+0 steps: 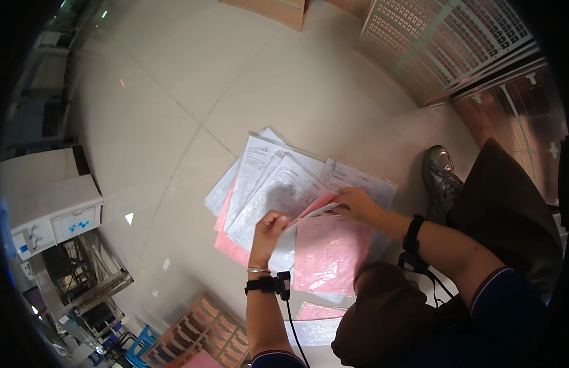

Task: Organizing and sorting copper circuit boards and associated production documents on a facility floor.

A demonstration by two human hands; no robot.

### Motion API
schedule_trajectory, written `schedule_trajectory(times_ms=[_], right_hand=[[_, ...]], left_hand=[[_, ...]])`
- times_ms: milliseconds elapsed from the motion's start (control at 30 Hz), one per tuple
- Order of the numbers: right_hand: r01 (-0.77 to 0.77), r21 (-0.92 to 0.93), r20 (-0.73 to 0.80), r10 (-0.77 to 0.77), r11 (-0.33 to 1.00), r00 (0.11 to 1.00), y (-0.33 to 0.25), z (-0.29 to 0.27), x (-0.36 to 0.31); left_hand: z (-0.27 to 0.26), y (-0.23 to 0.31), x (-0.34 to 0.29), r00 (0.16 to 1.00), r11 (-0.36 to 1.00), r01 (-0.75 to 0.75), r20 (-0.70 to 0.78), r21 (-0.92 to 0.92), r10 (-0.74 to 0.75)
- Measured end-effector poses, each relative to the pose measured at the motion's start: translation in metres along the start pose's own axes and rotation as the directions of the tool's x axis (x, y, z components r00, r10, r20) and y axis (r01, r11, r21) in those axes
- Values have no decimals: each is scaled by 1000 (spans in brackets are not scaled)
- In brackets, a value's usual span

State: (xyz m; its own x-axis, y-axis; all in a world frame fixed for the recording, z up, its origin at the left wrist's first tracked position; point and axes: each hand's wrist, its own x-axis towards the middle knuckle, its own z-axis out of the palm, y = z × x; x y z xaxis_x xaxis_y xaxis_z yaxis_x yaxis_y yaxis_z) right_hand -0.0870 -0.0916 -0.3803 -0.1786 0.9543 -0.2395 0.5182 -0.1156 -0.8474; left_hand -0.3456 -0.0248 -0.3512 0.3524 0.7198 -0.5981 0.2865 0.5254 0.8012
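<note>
Between my hands is a clear document sleeve (330,254) with pink paper in it, lifted at its far edge. My left hand (271,229) is closed in a pinch at the left end of that edge. My right hand (357,206) has thumb and fingers on the right end, where pink and white layers part. What lies between those fingers is partly hidden. Beneath and beyond, a fanned pile of printed forms (277,193) in clear sleeves lies on the floor, with pink sheets (232,247) showing at its left side. Another printed form (358,178) lies to the right.
More sleeved papers (318,331) lie nearer me. A dark shoe (441,168) stands at the right, by a bent knee (496,202). Copper-coloured panels (441,46) lean at the far right, another patterned panel (205,334) at the lower left. A white machine (57,208) stands left.
</note>
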Motion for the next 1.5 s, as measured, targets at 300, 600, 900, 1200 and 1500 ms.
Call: schedule_trajectory(times_ms=[300, 600, 900, 1200, 1500], right_hand=[[-62, 97, 44, 58, 993, 997, -10, 0, 0], [-44, 177, -41, 52, 983, 998, -11, 7, 3], [-57, 144, -5, 59, 988, 998, -24, 7, 1], [-389, 285, 42, 394, 876, 918, -3, 1, 14], [-16, -36, 16, 17, 999, 1000, -6, 10, -1]], left_hand=[[5, 0, 35, 842, 406, 77, -277, 911, 463], [-1, -35, 21, 960, 908, -265, 4, 325, 279], [2, -12, 30, 790, 559, 55, -379, 827, 483], [-4, -27, 19, 973, 908, -223, 21, 356, 231], [-34, -25, 42, 742, 608, 56, -441, 792, 506]])
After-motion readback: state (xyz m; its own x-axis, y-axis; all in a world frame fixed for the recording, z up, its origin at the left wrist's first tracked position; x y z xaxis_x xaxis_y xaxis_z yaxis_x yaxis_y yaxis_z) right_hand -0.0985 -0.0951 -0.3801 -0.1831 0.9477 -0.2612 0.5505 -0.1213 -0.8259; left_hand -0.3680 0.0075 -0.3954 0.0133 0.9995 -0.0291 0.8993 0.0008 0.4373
